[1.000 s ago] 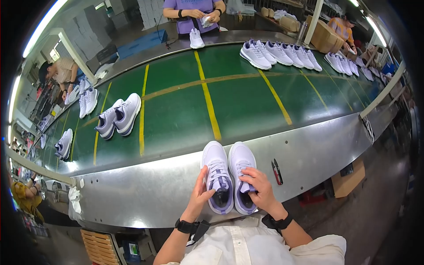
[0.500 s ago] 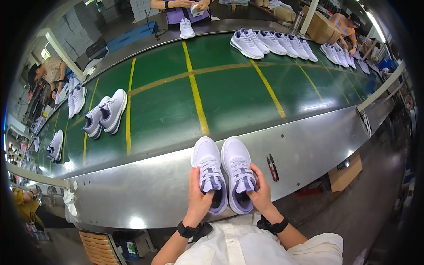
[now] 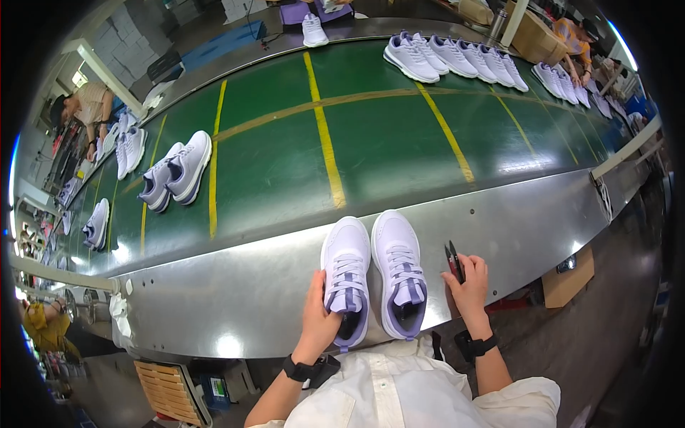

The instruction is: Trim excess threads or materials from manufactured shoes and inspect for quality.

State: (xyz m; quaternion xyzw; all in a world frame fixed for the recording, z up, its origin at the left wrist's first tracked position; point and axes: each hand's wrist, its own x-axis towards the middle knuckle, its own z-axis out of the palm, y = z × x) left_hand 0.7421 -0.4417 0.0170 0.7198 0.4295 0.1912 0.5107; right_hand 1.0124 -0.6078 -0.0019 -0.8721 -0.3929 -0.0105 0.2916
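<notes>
Sneakers [image 3: 374, 282] (lilac pair), left hand [image 3: 319, 321] gripping

Bright, even overhead light fills the scene. White glare patches sit on the steel counter [image 3: 235, 307] left of the hands, and a paler sheen lies on the green belt [image 3: 371, 143] beyond and right of them. Shadows under the shoes [image 3: 374, 278] between the hands are short and soft. Fisheye distortion bends straight edges strongly toward a black rim. The centre is sharp; far edges look soft and smeared.
</notes>
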